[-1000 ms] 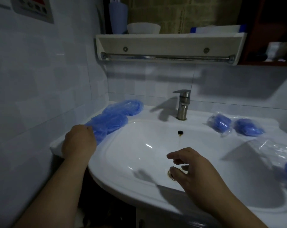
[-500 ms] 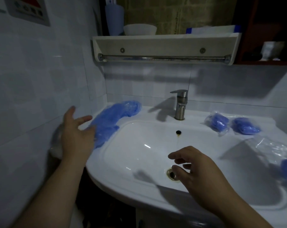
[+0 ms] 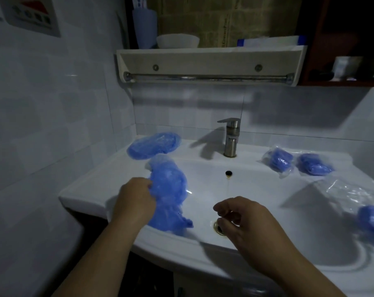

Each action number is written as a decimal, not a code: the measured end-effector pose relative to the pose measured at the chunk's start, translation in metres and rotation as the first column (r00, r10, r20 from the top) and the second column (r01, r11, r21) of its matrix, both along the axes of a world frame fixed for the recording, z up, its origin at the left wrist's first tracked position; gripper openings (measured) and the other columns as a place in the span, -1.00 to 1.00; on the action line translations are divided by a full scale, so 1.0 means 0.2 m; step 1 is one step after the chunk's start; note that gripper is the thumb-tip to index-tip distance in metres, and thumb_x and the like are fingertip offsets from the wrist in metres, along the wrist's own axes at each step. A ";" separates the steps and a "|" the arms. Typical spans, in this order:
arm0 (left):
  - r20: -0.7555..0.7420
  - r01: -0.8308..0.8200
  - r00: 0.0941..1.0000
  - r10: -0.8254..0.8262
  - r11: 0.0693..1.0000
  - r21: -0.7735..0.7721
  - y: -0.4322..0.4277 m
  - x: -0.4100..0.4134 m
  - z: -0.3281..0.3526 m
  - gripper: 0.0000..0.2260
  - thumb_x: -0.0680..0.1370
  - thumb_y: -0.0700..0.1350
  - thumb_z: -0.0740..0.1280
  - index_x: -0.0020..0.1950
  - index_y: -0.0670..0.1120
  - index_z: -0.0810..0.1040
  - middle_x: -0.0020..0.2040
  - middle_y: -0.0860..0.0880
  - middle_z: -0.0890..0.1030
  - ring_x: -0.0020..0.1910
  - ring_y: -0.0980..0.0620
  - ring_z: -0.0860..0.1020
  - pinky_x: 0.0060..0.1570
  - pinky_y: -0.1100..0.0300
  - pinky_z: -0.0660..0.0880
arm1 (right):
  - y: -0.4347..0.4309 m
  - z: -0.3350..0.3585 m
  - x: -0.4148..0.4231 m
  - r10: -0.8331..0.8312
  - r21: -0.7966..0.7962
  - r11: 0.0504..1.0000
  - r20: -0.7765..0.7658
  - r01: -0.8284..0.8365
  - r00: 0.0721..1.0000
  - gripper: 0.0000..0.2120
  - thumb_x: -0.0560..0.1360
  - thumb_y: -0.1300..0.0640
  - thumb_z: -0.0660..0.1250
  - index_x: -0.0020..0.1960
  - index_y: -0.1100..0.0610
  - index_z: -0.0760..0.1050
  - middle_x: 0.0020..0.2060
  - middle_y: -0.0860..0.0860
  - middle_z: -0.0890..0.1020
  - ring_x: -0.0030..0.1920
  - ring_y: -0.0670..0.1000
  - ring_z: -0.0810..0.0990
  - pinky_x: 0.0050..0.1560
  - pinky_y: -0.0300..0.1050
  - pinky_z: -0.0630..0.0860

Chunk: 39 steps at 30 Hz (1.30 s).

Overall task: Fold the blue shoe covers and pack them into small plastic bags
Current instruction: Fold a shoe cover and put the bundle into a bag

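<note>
left hand (image 3: 134,201) gripping blue shoe cover (image 3: 169,196) over sink (image 3: 267,211), right hand (image 3: 246,224) loosely curled, empty

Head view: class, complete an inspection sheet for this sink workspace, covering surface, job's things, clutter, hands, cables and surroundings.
Surface: white sink, tap at back.
Job's things: one cover held over the basin; spare covers on the back-left ledge; packed bags, two, right of the tap; empty bags far right.
Clutter: nothing seen.
Hands: left hand grips the cover; right hand loosely curled over the drain, empty.
Cables: nothing seen.
Surroundings: tiled walls; shelf with bowl.
</note>
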<state>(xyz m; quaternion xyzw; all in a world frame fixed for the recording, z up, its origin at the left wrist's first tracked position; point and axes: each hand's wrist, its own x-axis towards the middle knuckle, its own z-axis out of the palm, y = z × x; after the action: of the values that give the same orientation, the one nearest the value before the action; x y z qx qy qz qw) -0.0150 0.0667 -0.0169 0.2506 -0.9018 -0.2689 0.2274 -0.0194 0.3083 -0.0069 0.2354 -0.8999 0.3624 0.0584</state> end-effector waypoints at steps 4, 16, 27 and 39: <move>-0.100 -0.014 0.994 0.037 0.974 0.224 -0.13 -0.04 0.02 -0.65 0.49 -0.29 0.40 0.27 -0.17 0.58 0.23 -0.17 0.62 0.16 -0.15 0.59 0.19 0.09 0.47 | 0.02 0.01 0.01 -0.012 0.018 1.000 0.007 0.011 1.000 -0.83 0.47 0.03 0.36 0.05 -0.13 0.59 -0.09 -0.21 0.61 -0.09 -0.21 0.58 0.06 -0.23 0.52; -0.792 0.828 0.552 -0.259 0.281 0.486 0.22 0.13 0.21 -0.60 0.35 -0.44 0.22 0.09 -0.14 0.58 0.01 -0.11 0.69 0.05 -0.04 0.66 -0.05 0.19 0.62 | 0.02 0.06 0.00 0.290 -0.645 0.703 0.643 0.298 0.709 -0.56 0.58 -0.25 0.09 0.21 0.06 0.43 -0.15 0.27 0.69 -0.19 0.25 0.70 -0.13 0.11 0.62; -0.365 0.928 0.345 -0.865 0.254 0.273 0.44 0.23 0.20 -0.74 0.36 -0.22 0.42 0.03 -0.11 0.72 0.00 -0.09 0.72 0.02 -0.04 0.68 0.08 0.18 0.56 | 0.13 0.04 -0.07 0.247 -0.803 0.411 0.554 0.432 0.795 -0.78 0.55 0.21 0.26 0.10 0.25 0.62 -0.05 0.27 0.69 -0.02 0.25 0.68 0.16 0.32 0.52; -0.297 0.457 0.886 -0.357 0.560 0.691 0.52 0.13 0.15 -0.83 0.61 -0.18 0.32 -0.08 -0.23 0.65 -0.41 -0.05 0.58 -0.45 0.08 0.51 -0.43 0.31 0.47 | 0.19 0.10 -0.03 0.207 -0.813 0.445 0.502 0.376 0.840 -0.75 0.58 0.05 0.27 0.08 0.20 0.61 -0.05 0.23 0.69 0.06 0.30 0.64 0.15 0.34 0.51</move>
<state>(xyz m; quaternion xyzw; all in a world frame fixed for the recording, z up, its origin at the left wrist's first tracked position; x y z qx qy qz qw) 0.0120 0.1708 0.0124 0.0890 -0.7287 -0.6729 0.0914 -0.0247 0.3467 0.0122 0.0103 -0.5614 0.8252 -0.0609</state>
